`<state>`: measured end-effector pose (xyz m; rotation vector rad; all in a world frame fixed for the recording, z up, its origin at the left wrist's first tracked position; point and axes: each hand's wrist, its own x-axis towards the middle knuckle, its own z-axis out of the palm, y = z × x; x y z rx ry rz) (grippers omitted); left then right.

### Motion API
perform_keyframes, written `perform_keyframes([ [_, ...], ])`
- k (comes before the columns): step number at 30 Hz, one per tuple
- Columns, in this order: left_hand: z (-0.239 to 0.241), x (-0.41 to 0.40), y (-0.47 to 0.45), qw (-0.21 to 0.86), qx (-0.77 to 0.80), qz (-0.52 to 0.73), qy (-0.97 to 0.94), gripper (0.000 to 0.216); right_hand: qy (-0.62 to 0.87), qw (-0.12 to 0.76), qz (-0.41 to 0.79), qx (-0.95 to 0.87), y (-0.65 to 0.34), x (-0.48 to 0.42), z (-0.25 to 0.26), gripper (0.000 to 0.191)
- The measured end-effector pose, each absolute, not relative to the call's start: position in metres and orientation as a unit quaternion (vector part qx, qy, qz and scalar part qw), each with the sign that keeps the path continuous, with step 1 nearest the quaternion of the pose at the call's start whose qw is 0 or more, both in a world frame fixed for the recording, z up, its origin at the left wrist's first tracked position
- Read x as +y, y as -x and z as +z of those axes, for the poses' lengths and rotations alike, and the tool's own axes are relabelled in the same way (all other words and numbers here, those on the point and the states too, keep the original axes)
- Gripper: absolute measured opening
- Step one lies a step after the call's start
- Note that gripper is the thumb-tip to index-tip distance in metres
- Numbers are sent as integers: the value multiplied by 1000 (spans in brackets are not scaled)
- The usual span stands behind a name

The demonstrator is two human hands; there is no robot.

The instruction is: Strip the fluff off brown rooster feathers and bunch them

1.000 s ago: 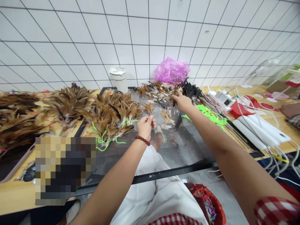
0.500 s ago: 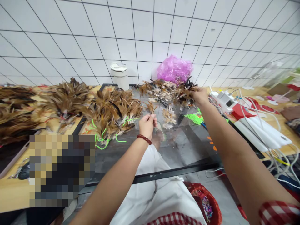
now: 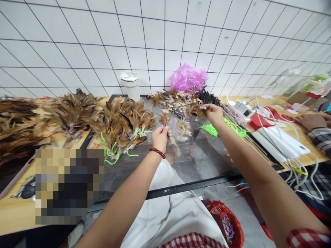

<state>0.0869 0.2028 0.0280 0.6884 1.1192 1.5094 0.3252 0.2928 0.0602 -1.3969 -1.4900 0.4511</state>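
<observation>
A small brown feather bunch stands up from the pinched fingers of my left hand, over the dark glass tabletop. Farther right and back, my right hand pinches brown feathers at the edge of a loose feather pile. Between the hands lies a small pale feather clump. Bright green cords lie on the glass near my right forearm. Left of my left hand sits a large heap of brown feather bunches, some with green ties.
A white lidded cup and a crumpled pink plastic bag stand by the tiled wall. White power strips and cables lie at right, near another person's hand. More feather bundles lie left. Below is a red bin.
My right hand has drawn back slightly from the pile toward me, now with brown feathers showing in its fingers. My left hand holds its bunch in nearly the same place.
</observation>
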Motion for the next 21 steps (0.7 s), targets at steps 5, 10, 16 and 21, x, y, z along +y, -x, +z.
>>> perform_keyframes([
  [5,29,202,-87,541,473,635,-284,25,574,556,248,-548,-329,321,85,15],
  [10,29,202,-87,539,472,636,-287,23,601,530,394,-450,-334,330,109,9],
  [16,29,202,-87,536,476,633,-291,23,644,509,407,-401,-339,335,115,1],
  [21,28,203,-86,537,473,635,-291,24,604,513,420,-442,-338,332,104,37],
])
